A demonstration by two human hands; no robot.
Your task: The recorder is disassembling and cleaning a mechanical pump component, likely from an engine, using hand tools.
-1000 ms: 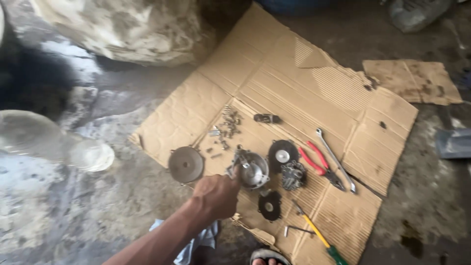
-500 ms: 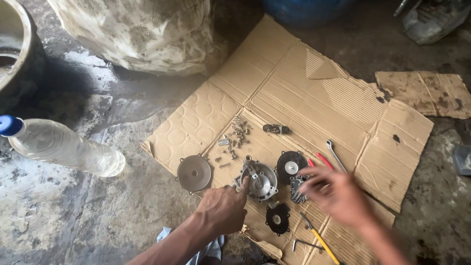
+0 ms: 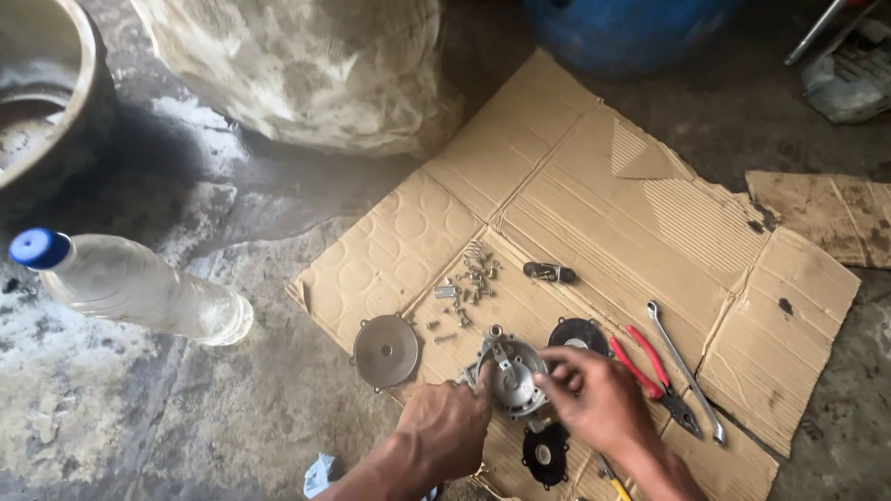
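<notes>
A round grey metal housing (image 3: 509, 371) lies on a flattened cardboard sheet (image 3: 594, 195). My left hand (image 3: 447, 427) grips its left edge. My right hand (image 3: 594, 399) rests on its right side, fingers curled against the body. Just behind the right hand sits a black rubber disc (image 3: 577, 332). Another black disc (image 3: 545, 455) lies below the housing. A round metal cover plate (image 3: 386, 351) rests to the left of my left hand. Several screws and springs (image 3: 469, 278) are scattered further up the cardboard.
Red-handled pliers (image 3: 654, 366) and a spanner (image 3: 687, 371) lie right of my right hand. A small black part (image 3: 549, 272) sits above. A clear plastic bottle with a blue cap (image 3: 130, 288) lies on the concrete at left. A pale sack (image 3: 306, 65) and a blue drum (image 3: 631, 28) stand behind.
My right hand came in from the right and settled on the housing. My left hand stayed at its left edge. The view shifted, bringing the bottle and the cardboard closer.
</notes>
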